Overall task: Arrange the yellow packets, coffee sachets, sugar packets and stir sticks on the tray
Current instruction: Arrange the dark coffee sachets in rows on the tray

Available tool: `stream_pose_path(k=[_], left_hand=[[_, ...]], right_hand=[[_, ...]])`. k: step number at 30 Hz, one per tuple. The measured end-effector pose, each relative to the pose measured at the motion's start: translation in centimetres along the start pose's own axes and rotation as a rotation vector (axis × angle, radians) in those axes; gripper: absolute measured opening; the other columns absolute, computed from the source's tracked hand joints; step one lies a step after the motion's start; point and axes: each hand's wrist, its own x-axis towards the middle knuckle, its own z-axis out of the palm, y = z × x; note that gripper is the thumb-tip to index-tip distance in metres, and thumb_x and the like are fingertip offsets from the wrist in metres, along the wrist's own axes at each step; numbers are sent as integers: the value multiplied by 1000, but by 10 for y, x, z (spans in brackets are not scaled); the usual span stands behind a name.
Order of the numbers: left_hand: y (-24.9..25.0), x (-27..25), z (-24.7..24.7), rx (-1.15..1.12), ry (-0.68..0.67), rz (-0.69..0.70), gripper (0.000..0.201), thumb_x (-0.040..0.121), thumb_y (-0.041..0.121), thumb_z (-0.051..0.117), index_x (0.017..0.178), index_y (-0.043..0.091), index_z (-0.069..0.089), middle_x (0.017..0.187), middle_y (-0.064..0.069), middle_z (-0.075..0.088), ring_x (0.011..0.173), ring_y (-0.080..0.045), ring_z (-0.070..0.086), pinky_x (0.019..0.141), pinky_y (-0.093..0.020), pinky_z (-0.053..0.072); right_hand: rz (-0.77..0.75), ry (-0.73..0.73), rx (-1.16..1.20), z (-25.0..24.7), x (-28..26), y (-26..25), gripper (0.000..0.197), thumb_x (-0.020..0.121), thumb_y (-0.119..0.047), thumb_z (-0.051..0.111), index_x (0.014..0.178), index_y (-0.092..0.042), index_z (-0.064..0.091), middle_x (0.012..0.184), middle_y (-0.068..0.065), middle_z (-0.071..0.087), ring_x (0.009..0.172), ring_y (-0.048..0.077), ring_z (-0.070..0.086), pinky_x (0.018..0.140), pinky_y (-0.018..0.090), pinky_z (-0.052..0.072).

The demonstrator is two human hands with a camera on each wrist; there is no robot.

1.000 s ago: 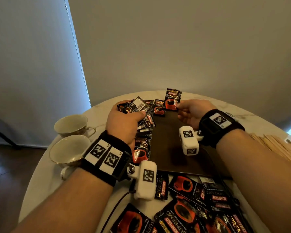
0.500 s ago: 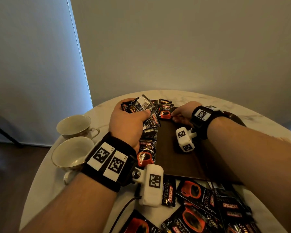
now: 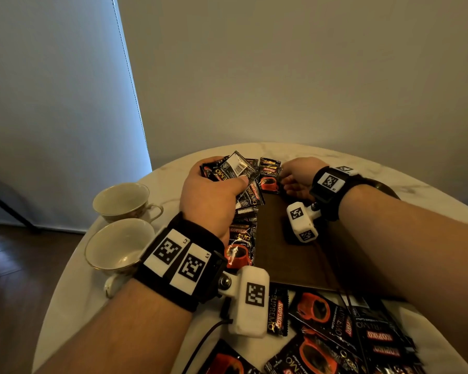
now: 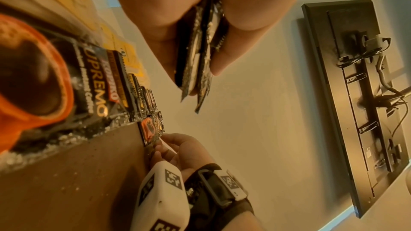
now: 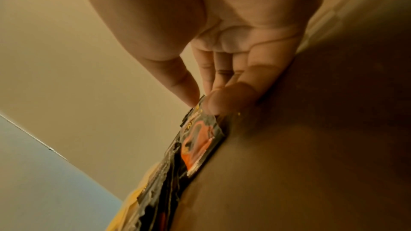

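Observation:
My left hand grips a fanned bundle of black coffee sachets above the far left corner of the dark brown tray. A row of overlapping coffee sachets lies along the tray's left edge. At the tray's far end my right hand pinches the top edge of one coffee sachet between thumb and fingers, and the sachet lies flat on the tray. In the right wrist view that sachet overlaps the row. Yellow packets lie beyond the row.
Two empty teacups stand left of the tray on the round marble table. Several loose coffee sachets lie at the table's near edge. A black cable runs from my left wrist.
My right hand has brought its sachet down from above the table and laid it at the tray's far end. My left hand keeps its bundle and has hardly moved.

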Motion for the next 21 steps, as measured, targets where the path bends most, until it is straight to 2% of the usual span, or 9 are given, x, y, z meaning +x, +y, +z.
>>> stream_pose_path(k=[4, 8, 13, 18, 21], left_hand=[[-1, 1, 0, -1, 2, -12, 61, 53, 13, 82, 111, 20, 68, 101, -11, 78, 91, -36, 77, 81, -61, 61], [-3, 2, 1, 2, 0, -31, 61, 51, 14, 84, 110, 22, 68, 102, -12, 78, 93, -38, 76, 82, -63, 60], [-5, 2, 1, 13, -9, -34, 62, 49, 18, 87, 108, 24, 70, 102, -11, 78, 94, -39, 76, 83, -63, 59], [-5, -1, 2, 28, -30, -50, 69, 45, 19, 88, 112, 20, 70, 102, -12, 78, 93, -39, 76, 82, -63, 60], [-3, -5, 3, 51, -64, -67, 68, 47, 15, 88, 113, 16, 70, 101, -13, 78, 92, -38, 76, 81, -64, 60]], right_hand=[[-24, -15, -17, 0, 0, -1, 20, 96, -6, 61, 115, -8, 65, 85, 9, 62, 70, 19, 58, 62, 29, 52], [7, 1, 70, -1, 0, 2, 19, 98, -8, 58, 116, -4, 63, 83, 9, 61, 69, 19, 58, 58, 29, 51], [25, 7, 144, -1, -1, 3, 21, 101, -8, 53, 119, 1, 62, 89, 10, 62, 71, 20, 60, 63, 30, 55], [5, -13, 173, -6, -9, 3, 26, 102, -9, 51, 123, -6, 65, 108, 9, 66, 78, 17, 60, 69, 29, 55], [-29, -9, 274, -15, -24, 4, 21, 100, -15, 59, 118, -9, 68, 100, 4, 70, 75, 15, 62, 66, 28, 53]])
